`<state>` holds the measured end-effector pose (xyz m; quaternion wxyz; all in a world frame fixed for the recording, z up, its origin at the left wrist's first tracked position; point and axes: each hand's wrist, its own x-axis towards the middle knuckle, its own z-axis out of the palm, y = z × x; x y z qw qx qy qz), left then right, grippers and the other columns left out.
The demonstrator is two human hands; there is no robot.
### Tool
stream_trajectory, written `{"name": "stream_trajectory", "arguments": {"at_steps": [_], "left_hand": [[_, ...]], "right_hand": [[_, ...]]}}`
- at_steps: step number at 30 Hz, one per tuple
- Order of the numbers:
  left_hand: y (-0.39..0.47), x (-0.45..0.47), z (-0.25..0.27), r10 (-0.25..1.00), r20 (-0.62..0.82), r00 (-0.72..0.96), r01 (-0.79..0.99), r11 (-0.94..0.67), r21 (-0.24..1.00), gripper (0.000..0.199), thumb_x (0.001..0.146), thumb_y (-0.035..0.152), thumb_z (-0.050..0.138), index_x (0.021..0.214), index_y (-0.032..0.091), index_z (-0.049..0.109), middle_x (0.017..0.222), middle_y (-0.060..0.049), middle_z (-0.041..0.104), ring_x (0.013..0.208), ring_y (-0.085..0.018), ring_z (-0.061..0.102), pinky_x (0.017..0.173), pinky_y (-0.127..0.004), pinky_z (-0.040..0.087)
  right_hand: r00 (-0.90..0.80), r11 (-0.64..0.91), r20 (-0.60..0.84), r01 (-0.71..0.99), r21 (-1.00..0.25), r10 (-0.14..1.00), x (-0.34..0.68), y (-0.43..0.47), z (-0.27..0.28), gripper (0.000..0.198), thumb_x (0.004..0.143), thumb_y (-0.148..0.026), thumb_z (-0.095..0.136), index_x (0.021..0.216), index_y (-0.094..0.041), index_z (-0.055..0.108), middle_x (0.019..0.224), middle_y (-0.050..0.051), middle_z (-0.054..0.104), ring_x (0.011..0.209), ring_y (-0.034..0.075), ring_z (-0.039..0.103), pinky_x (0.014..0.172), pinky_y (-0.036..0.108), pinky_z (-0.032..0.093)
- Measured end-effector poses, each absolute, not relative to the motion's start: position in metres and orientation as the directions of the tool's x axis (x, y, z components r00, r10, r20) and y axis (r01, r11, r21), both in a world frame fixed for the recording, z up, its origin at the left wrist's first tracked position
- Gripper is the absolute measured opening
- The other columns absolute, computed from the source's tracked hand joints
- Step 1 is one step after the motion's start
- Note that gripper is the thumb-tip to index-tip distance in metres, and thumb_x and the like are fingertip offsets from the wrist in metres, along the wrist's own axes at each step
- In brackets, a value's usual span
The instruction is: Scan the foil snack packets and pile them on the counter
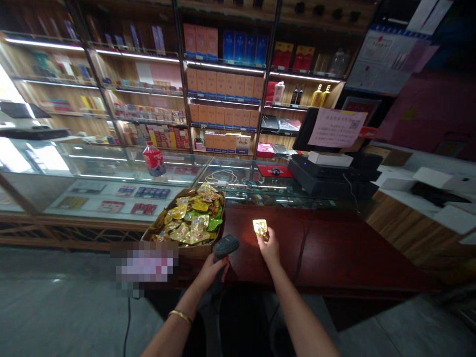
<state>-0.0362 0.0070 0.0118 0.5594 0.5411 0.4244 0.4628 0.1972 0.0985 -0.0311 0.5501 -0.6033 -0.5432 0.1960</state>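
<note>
In my left hand (212, 270) is a dark barcode scanner (226, 245), its head pointing right over the table's near edge. My fingers are wrapped round its handle. My right hand (269, 247) pinches a small gold snack packet (260, 227) upright above the dark red table (342, 248). A reddish glow lies on the tabletop beside the packet. Left of the scanner, a cardboard box (205, 251) is heaped with gold and green snack packets (193, 215). Print on the held packet is too small to read.
Behind the table runs a glass display counter (111, 186) with a red jug (153, 159), a white cable (221, 176) and a mouse (275, 171) on a red pad. A monitor (307, 129) bears a paper notice. Stocked shelves (225, 84) line the wall.
</note>
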Motion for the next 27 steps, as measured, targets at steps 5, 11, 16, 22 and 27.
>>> {"name": "stream_trajectory", "arguments": {"at_steps": [5,11,16,22,27], "left_hand": [[0.009,-0.036,0.014,0.974,-0.002,0.228,-0.074,0.019,0.997,0.043,0.080,0.055,0.066,0.062,0.017,0.058,0.044,0.000,0.054,0.038,-0.011,0.047,0.044,-0.023,0.029],[0.008,-0.035,0.015,0.970,-0.009,0.243,-0.098,0.034,0.995,0.041,0.079,0.055,0.067,0.071,0.016,0.061,0.047,0.002,0.056,0.037,-0.011,0.048,0.043,-0.023,0.031],[0.010,-0.036,0.012,0.962,0.022,0.271,-0.086,0.002,0.996,0.045,0.081,0.057,0.064,0.060,0.017,0.056,0.041,0.001,0.053,0.035,-0.009,0.044,0.041,-0.022,0.028],[0.006,-0.034,0.011,0.975,0.011,0.221,-0.148,0.022,0.989,0.040,0.079,0.054,0.067,0.067,0.017,0.057,0.045,0.002,0.055,0.034,-0.009,0.046,0.039,-0.022,0.028],[0.007,-0.036,0.008,0.968,0.045,0.246,-0.150,-0.008,0.989,0.035,0.081,0.049,0.063,0.070,0.016,0.058,0.041,0.002,0.054,0.032,-0.009,0.043,0.039,-0.021,0.028]], "right_hand": [[0.332,0.152,0.320,0.444,-0.883,0.888,0.199,0.098,-0.029,0.034,0.097,-0.034,0.066,0.126,-0.018,0.060,0.116,0.006,0.069,0.096,0.020,0.070,0.084,0.040,0.060],[0.344,0.148,0.321,0.444,-0.884,0.882,0.199,0.098,-0.029,0.034,0.097,-0.035,0.066,0.126,-0.018,0.060,0.116,0.006,0.069,0.096,0.020,0.070,0.084,0.041,0.060],[0.332,0.179,0.349,0.449,-0.876,0.876,0.200,0.097,-0.035,0.034,0.097,-0.036,0.065,0.125,-0.018,0.061,0.115,0.006,0.069,0.095,0.020,0.070,0.084,0.040,0.060],[0.350,0.165,0.344,0.453,-0.876,0.871,0.203,0.102,-0.046,0.034,0.097,-0.038,0.065,0.124,-0.018,0.061,0.109,0.005,0.070,0.089,0.018,0.070,0.080,0.038,0.060],[0.319,0.231,0.392,0.440,-0.868,0.863,0.205,0.104,-0.051,0.035,0.097,-0.041,0.065,0.123,-0.018,0.062,0.110,0.005,0.071,0.091,0.019,0.071,0.081,0.039,0.060]]}}
